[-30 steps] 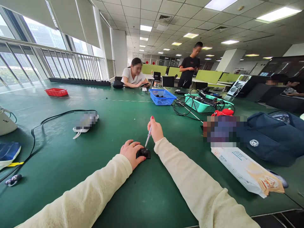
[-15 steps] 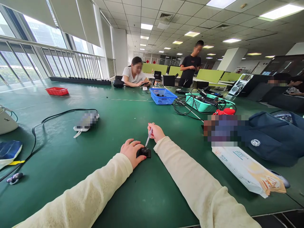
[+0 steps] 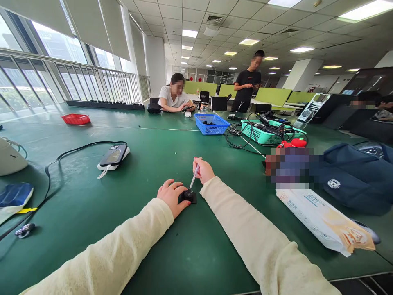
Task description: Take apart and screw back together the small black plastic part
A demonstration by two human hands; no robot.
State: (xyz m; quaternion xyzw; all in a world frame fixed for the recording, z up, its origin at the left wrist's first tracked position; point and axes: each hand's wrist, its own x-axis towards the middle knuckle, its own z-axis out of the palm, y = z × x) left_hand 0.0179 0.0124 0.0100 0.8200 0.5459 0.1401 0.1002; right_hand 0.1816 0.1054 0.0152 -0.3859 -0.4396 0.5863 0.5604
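Note:
My left hand [image 3: 172, 196] rests on the green table [image 3: 172, 254], its thumb and fingers closed around a small black part with a flat square base [image 3: 193, 198]. What exactly this part is cannot be made out. In my right hand [image 3: 204, 170] is a thin, pale, see-through pen-like tool [image 3: 194, 178], pinched between the fingers and slanting down to the left. Its tip meets, or comes very close to, the top of the black part.
Ahead are a blue basket [image 3: 211, 124] and a teal basket [image 3: 260, 136] full of cables. To the left lie a phone [image 3: 113, 155] and a red tray [image 3: 75, 119]. A tissue pack [image 3: 319, 217] and a dark blue bag [image 3: 359, 180] lie right. Two people are beyond.
The view has shifted slightly, so everything sits a few pixels further right. Both hands keep the same hold, and the tool stays at the black part.

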